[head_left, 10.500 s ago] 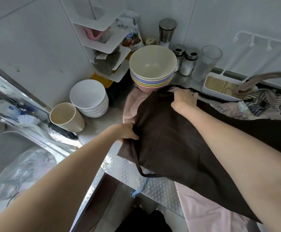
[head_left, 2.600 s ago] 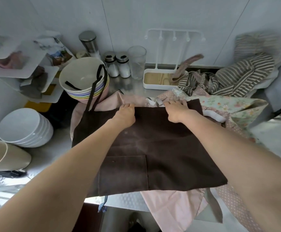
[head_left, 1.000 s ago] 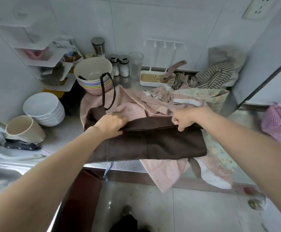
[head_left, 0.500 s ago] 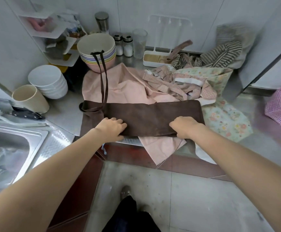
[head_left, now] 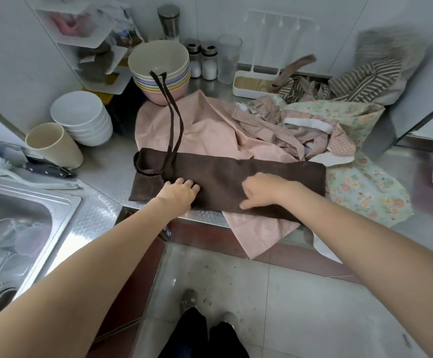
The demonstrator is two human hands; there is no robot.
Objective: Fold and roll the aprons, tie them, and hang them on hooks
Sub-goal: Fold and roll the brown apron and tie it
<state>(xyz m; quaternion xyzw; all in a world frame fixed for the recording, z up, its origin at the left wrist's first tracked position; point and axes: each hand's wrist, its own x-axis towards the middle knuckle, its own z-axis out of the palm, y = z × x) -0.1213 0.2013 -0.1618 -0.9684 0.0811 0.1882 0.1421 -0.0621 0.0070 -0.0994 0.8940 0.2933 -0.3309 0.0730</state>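
Observation:
A dark brown apron (head_left: 274,174), folded into a long flat strip, lies along the counter's front edge on top of a pink apron (head_left: 210,130). Its neck strap (head_left: 174,120) runs back and hangs over the rim of the stacked coloured bowls (head_left: 158,60). My left hand (head_left: 178,192) rests on the strip left of its middle, fingers bent down onto the cloth. My right hand (head_left: 262,189), slightly blurred, lies on the strip beside it, thumb near the front edge. A white hook rack (head_left: 280,21) stands at the back against the wall.
More aprons lie in a heap to the right: dotted (head_left: 274,125), floral (head_left: 365,187), striped (head_left: 365,78). White bowls (head_left: 81,117), a cup (head_left: 52,143) and a knife (head_left: 45,166) sit left. The sink (head_left: 16,220) holds glassware. Shakers and a glass stand behind.
Both hands left the strip's front edge and moved onto its top, closer together. The apron, earlier folded down from a wide sheet, stays a narrow strip.

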